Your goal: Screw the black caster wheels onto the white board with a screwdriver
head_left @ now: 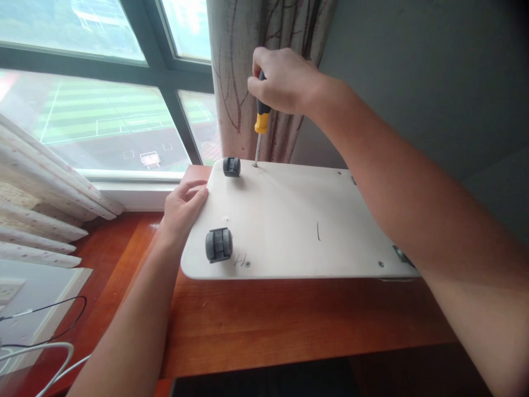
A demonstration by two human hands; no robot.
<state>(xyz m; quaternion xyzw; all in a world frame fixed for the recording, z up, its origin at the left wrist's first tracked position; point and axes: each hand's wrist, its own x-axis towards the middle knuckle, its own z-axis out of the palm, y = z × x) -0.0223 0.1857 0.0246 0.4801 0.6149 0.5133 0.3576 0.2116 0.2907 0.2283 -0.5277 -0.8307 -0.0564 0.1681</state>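
My right hand (285, 80) is closed round the black and yellow handle of a screwdriver (262, 122), held nearly upright. Its tip meets a screw (255, 165) near the far edge of a white board (285, 220). At the board's left edge rests my left hand (184, 204), fingers stretched out and partly hidden behind the edge. Two dark casters stand on the board's left end, a far caster (232, 167) and a near caster (219, 245). A screw head (248, 264) sits beside the near caster. My right forearm covers part of the board's right end.
Under the board is a reddish wooden table (248, 314). Behind it hang a patterned curtain (237, 82) and a window (103, 110); a grey wall (405, 71) fills the right. Another curtain (37, 193) and white cables (61, 353) are at the left.
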